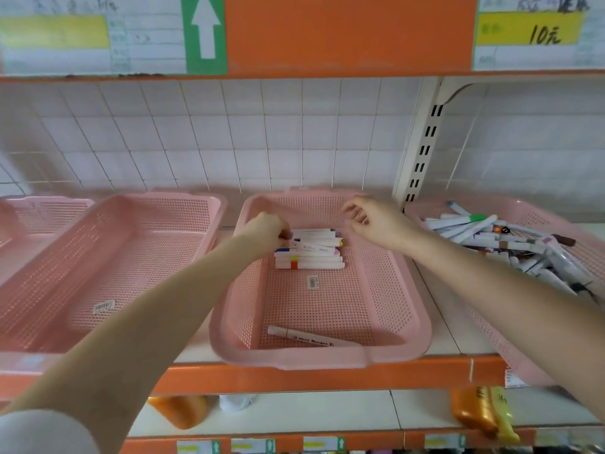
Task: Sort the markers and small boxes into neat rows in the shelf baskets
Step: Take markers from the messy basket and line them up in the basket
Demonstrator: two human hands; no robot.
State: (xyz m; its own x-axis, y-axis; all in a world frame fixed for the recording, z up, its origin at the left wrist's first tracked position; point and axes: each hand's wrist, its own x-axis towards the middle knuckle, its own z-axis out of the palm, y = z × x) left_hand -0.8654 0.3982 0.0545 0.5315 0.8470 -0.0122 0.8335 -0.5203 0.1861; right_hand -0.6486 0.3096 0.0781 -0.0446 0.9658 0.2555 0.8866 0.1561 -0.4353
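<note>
A: What sits on the shelf?

B: Pink baskets. The middle basket holds a neat row of markers at its back and a lone marker near its front. The right basket carries a loose heap of markers.

A: And the hands?

B: The left hand pinches the row's left ends. The right hand hovers beside it, fingers loosely curled, holding nothing.
</note>
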